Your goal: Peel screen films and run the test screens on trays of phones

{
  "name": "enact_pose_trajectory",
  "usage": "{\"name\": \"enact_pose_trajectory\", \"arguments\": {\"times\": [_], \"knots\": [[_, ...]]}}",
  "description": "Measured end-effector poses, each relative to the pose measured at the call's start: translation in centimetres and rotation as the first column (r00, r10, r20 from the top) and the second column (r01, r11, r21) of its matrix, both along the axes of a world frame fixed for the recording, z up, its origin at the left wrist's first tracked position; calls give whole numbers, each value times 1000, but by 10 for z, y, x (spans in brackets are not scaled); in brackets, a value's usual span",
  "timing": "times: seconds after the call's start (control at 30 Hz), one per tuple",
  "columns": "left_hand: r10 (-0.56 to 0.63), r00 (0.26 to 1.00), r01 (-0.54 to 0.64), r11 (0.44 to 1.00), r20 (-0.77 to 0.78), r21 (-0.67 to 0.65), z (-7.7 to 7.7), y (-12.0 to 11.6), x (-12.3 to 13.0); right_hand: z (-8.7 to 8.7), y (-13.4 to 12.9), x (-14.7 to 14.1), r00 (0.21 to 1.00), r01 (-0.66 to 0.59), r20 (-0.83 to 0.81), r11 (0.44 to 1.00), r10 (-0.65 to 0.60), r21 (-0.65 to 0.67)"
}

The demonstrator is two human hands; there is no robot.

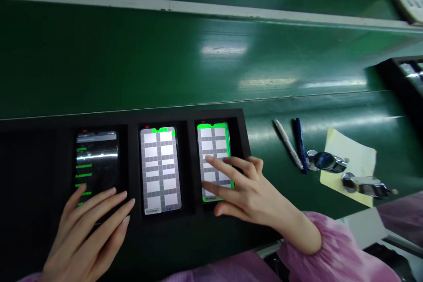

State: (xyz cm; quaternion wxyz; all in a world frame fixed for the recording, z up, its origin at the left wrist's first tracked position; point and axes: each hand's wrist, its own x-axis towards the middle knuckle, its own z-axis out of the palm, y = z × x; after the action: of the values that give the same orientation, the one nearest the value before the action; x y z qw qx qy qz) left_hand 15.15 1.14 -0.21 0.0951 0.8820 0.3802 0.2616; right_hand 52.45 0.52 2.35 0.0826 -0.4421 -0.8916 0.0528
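Observation:
Three phones lie face up in separate slots of a black tray [134, 141]. My left hand [90, 231], fingers spread, is over the lower part of the left phone [97, 158], whose dark screen shows green lines of text. The middle phone [161, 169] displays a grey and white grid with a little green at its top, and neither hand covers it. Over the right phone [207, 132] is my right hand [243, 187], fingers apart, with fingertips at its grid screen. Green runs along that screen's top and right edges. Neither hand holds anything.
Right of the tray, a white pen [288, 144] and a blue pen [300, 143] lie on the green table [264, 114]. Two shiny metal and dark objects [329, 162] [368, 186] rest by yellowish paper [352, 150]. Another black tray [399, 101] stands at far right.

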Motion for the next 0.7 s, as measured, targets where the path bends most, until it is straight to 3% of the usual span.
{"name": "enact_pose_trajectory", "arguments": {"times": [0.37,0.5,0.7], "knots": [[-43,998,45,998,-45,35,1,2,-2,-5,79,2,995,90,-44,995,-92,-33],[-46,998,48,998,-36,48,2,1,-1,-7,88,4,988,140,-59,989,-142,-38],[-58,997,60,997,-47,50,-3,2,-3,-5,81,16,978,198,-61,979,-200,-44]]}}
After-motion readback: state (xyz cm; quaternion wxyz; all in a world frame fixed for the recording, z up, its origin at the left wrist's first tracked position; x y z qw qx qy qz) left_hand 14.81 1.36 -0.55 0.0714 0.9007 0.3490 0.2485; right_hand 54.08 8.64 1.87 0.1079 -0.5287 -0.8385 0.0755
